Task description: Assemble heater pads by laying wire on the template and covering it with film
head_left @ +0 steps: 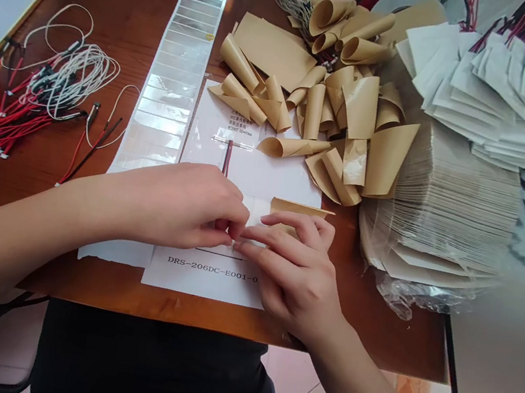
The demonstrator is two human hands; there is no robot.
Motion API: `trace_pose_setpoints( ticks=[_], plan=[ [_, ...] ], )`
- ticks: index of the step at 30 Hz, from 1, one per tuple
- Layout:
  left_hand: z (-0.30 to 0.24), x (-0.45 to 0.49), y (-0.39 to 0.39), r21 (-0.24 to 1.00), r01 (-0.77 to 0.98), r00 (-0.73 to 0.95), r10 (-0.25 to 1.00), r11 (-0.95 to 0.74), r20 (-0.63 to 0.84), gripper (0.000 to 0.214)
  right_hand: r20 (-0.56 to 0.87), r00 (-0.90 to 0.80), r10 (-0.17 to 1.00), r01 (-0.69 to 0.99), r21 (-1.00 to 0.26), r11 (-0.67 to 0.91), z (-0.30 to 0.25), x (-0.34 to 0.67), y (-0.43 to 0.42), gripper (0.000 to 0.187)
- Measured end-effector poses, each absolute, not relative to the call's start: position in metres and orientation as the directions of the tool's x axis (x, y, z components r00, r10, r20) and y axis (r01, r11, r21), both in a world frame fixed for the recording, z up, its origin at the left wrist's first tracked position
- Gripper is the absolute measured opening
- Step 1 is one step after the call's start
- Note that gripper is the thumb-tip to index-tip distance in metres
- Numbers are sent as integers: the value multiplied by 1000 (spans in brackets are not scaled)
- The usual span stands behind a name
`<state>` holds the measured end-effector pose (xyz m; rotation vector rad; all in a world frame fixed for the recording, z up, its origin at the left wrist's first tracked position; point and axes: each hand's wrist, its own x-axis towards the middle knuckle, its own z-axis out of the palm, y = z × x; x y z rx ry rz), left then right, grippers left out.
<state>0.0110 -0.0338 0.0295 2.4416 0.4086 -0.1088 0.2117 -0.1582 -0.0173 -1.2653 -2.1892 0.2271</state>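
Observation:
My left hand (179,205) and my right hand (290,269) meet at the middle of the wooden desk. Their fingertips grip a tan paper sheet (298,209) with a white strip (254,211) along it, and the fingers hide much of both. Under my hands lies a printed white sheet (208,275) marked DRS-206DC-E001. Just beyond my left hand, a small metal-tipped sensor with red and black wires (228,153) rests on that sheet. Curled tan paper pieces (310,96) lie heaped beyond my right hand.
A tall stack of flat tan sheets (444,201) and loose white sheets (488,94) fill the desk's right side. A strip of shiny labels (172,72) runs up the middle. Bundled red and white wires (52,92) lie at the left.

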Motion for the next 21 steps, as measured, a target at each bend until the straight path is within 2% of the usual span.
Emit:
trace_pose_setpoints(
  ticks=[9,21],
  plan=[
    [26,8,-30,584,372,927,317,-722,-198,13,385,-401,831,748,-387,540,-20,215,-158,32],
    [28,8,-31,598,374,927,311,-709,-211,16,403,-432,807,730,-369,575,-19,211,-157,30]
  ],
)
